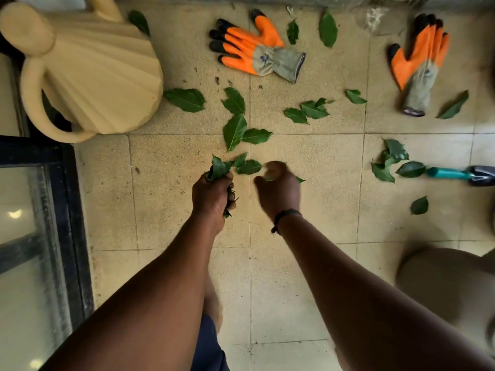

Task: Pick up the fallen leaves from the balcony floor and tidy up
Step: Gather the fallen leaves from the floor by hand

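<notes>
Green leaves lie scattered over the beige tiled balcony floor (308, 199). My left hand (211, 195) grips a bunch of leaves (219, 168) that sticks out above and below my fist. My right hand (278, 187) is just right of it, blurred, fingers curled round a leaf or two whose tip (299, 179) shows at its right edge. A leaf (249, 167) lies between the two hands. A pair of leaves (235, 131) lies just beyond, with others at mid floor (308, 111) and a cluster at the right (393, 163).
A cream watering can (101, 76) stands at the top left beside a dark-framed glass door (67, 210). Two orange and grey gloves (257, 46) (417, 62) lie at the top. A teal-handled trowel (455, 174) lies at the right edge. A brown pot (444, 277) sits lower right.
</notes>
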